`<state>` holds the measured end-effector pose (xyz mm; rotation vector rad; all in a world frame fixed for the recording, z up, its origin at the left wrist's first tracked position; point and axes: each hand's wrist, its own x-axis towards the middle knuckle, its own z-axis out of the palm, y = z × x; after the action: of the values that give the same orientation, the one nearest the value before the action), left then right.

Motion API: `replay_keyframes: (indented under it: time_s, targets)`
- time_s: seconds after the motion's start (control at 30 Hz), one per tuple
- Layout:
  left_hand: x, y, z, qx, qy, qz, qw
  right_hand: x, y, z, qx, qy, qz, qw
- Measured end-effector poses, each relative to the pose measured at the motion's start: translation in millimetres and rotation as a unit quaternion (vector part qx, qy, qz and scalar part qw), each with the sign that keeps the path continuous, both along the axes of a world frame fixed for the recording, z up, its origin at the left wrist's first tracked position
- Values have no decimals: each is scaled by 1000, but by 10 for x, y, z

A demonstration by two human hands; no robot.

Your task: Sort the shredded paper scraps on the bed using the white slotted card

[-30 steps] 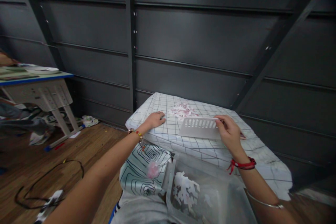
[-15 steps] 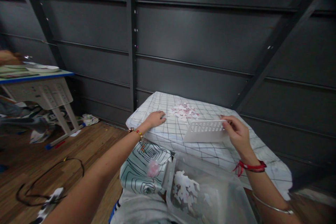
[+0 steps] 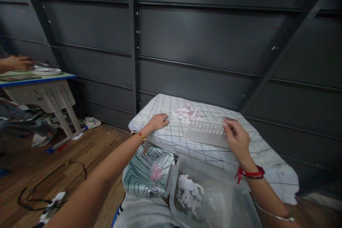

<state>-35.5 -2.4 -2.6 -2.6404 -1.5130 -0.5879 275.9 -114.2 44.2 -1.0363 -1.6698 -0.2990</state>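
My right hand (image 3: 237, 137) grips the right end of a white plastic panel (image 3: 205, 136) with a row of slots along its upper edge. The panel tilts over a checked white cloth (image 3: 267, 153) covering the table. Just beyond it lies a pile of white and pink paper scraps (image 3: 187, 112). Left of the pile, my left hand (image 3: 159, 121) rests flat on the cloth, fingers stretched out and nothing held. A clear plastic bin (image 3: 221, 174) stands at the near side of the table, with white paper scraps (image 3: 189, 193) inside.
A dark panelled wall (image 3: 197, 42) rises behind the table. At the left, another person's hand (image 3: 18, 63) is over a desk (image 3: 40, 78) with a white dish (image 3: 46, 71). A black cable (image 3: 50, 167) and power strip (image 3: 53, 206) lie on the wooden floor.
My right hand has shifted slightly left with the panel, which now leans flatter toward the cloth. My left hand stays in place. The other person's hand has moved right, nearer the dish.
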Motion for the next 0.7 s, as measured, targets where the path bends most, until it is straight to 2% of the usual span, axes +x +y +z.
replay_keyframes:
  time_s: [0.2,0.33,0.5,0.7]
  targets:
    - [-8,21,-30,2,-1,-4,1000,-260,-189,110,21,-23,8,999]
    - [-7,17,-37,2,-4,0,1000,-178,-263,125,48,-29,-49,997]
    - [4,-16,4,-3,-9,-2,1000,-67,-488,9,55,-77,-108,990]
    - [-2,-6,1,1,-2,1,1000,-376,-715,-33,51,-79,-61,994]
